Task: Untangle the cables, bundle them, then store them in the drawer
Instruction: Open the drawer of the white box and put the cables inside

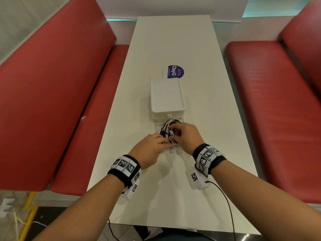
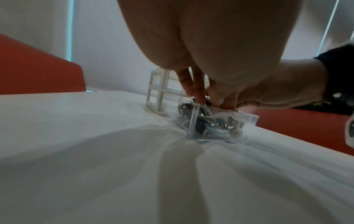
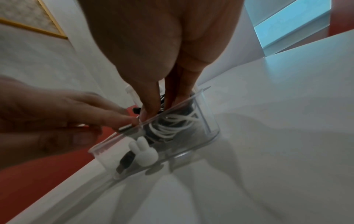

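Note:
A white drawer unit stands mid-table, its clear drawer pulled out toward me. Coiled black and white cables lie inside the drawer, also seen through its wall. My right hand reaches down into the drawer, with fingers and thumb curled round the cable bundle. At the drawer's near left corner, my left hand pinches a metal cable plug at the front rim. A white rabbit-shaped knob sits on the drawer front. The hands hide much of the bundle.
Red padded benches run along both sides of the long white table. A purple sticker lies flat behind the drawer unit. A thin black lead trails from my right wrist device over the near table edge.

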The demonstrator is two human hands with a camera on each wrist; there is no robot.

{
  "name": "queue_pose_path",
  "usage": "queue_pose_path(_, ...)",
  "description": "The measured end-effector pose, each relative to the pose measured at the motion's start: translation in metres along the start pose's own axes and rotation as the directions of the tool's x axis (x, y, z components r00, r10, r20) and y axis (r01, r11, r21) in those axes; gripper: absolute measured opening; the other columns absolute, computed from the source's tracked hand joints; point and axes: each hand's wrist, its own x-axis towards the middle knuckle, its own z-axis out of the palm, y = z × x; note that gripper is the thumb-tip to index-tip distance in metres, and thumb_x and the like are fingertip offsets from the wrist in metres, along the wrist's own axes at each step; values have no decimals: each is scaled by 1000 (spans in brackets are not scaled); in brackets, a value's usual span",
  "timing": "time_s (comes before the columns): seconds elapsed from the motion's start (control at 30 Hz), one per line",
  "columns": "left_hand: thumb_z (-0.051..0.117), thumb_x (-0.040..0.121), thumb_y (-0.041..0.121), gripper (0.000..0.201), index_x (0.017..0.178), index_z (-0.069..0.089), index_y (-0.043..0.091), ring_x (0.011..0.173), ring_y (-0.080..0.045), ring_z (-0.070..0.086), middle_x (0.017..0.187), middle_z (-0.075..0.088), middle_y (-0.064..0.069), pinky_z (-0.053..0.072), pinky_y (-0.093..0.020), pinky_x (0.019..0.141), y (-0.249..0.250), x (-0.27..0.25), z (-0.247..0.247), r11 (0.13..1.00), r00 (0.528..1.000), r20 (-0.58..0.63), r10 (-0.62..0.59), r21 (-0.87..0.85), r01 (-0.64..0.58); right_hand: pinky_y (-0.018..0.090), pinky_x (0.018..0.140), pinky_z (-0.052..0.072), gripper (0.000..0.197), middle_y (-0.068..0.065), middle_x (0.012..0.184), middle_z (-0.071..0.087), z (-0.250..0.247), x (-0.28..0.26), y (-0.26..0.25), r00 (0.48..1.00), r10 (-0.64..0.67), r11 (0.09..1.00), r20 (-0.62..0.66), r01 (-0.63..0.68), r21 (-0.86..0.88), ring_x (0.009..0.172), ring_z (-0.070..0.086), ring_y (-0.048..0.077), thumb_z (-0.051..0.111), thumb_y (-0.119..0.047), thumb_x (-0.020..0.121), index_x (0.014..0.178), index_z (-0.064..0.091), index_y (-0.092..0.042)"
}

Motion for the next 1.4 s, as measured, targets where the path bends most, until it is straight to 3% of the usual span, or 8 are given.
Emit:
queue_pose_path(0.17,59,82,12,64,143,51,28,125,-19,50,140,57,11,41,-36,99,14,-5,-3,961,988,108,-111,264,80,27,82,48,41,-1,111,54,3,-1,4,998,-64,997,-12,64,-34,87,56,15,76,-25,87,128,69,-22)
queue_pose_path(0.33,49,87,11,62,142,42,39,134,-12,30,142,50,20,26,-35,110,16,-9,-8,987,954,255,-157,2,162,29,95,45,44,0,129,56,5,-3,5,986,-142,979,89,153,-133,115,58,22,64,-20,96,140,59,-17)
queue_pose_path(0.47,58,89,8,41,124,66,27,126,-15,40,133,59,12,38,-43,109,5,-2,-19,953,978,-50,-202,-239,185,44,98,46,38,8,123,52,8,-9,7,979,-202,947,-12,192,-257,114,47,31,67,-25,94,132,67,-24)
queue_pose_path(0.67,73,82,4,83,149,34,33,126,-18,50,154,21,6,51,-35,104,-7,19,-33,771,771,-254,-584,-472,428,42,112,42,31,14,150,41,16,-11,6,982,-183,973,-46,174,-154,137,40,32,61,-22,98,127,70,-19)
queue_pose_path(0.77,82,76,3,114,153,14,52,138,-19,44,165,-3,15,50,-33,105,-18,29,-41,728,821,-92,-563,-525,441,44,114,40,33,15,155,39,21,-14,2,981,-187,970,-48,177,-166,141,39,34,51,-25,104,134,64,-18)
queue_pose_path(0.9,81,77,0,105,152,27,49,146,-20,35,163,-12,29,54,-32,100,-28,44,-50,802,894,64,-444,-416,428,47,121,29,41,19,162,29,29,-14,-2,987,-159,960,26,161,-231,152,20,37,43,-27,106,146,51,-19)
queue_pose_path(1.13,84,70,-2,107,152,33,44,147,-13,33,164,-4,27,50,-35,107,-38,46,-45,852,930,61,-362,-383,357,49,92,55,27,15,128,65,19,4,-3,944,-331,892,18,318,-322,123,54,37,60,-15,95,119,73,-11)
queue_pose_path(1.4,80,76,-1,96,149,36,45,128,-18,53,165,3,22,56,-26,85,-34,46,-46,869,920,19,-391,-323,375,23,94,36,5,4,111,53,29,10,-6,957,39,994,-288,-7,112,106,45,18,78,-8,83,87,80,-7)
